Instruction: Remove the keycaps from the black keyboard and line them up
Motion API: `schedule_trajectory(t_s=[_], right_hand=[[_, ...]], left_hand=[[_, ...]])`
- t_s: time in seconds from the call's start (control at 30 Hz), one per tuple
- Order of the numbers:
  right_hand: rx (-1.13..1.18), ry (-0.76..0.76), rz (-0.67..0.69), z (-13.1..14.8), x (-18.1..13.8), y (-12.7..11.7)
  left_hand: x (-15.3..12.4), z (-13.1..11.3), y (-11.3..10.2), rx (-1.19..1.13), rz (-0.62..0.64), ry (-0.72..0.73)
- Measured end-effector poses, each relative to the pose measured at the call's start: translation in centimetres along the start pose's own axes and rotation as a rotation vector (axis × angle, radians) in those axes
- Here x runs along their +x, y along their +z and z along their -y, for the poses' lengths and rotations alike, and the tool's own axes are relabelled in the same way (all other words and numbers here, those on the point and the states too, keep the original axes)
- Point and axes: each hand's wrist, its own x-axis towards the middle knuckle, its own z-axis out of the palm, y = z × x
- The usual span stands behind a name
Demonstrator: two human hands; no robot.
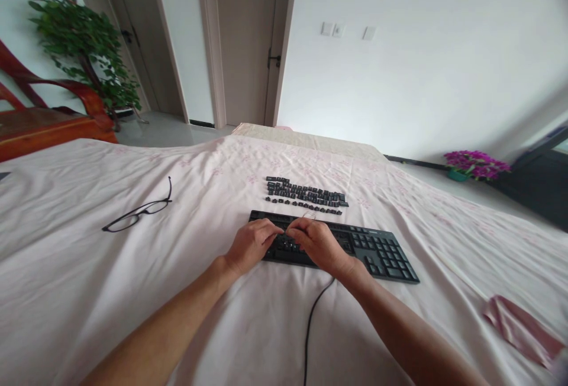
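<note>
A black keyboard (381,250) lies on the bed's pale sheet, its cable (310,321) trailing toward me. My left hand (251,245) and my right hand (317,244) rest together on its left-middle part, fingers curled and fingertips meeting. What they pinch is too small to make out; a thin wire loop shows just above the right fingers. Behind the keyboard, several loose black keycaps (306,195) lie in neat rows on the sheet.
Black-framed glasses (139,211) lie on the sheet (89,267) to the left. A pink cloth (519,327) lies at the right edge. A wooden chair (48,119) and a green plant (84,48) stand at back left, purple flowers (474,164) at right.
</note>
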Motion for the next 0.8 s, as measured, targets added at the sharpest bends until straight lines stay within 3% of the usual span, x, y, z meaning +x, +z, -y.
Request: schedule_trajectory(t_s=[0.2, 0.6, 0.8], right_hand=[[-0.125, -0.219, 0.038, 0.5, -0.1, 0.5], [-0.245, -0.378, 0.108, -0.8, 0.2, 1.8], [-0.240, -0.286, 0.033, -0.5, 0.5, 2.2]], left_hand=[[0.1, -0.3, -0.1, 0.042, 0.077, 0.005], [0.4, -0.9, -0.3, 0.071, 0.167, -0.069], [0.5, -0.9, -0.3, 0.049, 0.185, -0.105]])
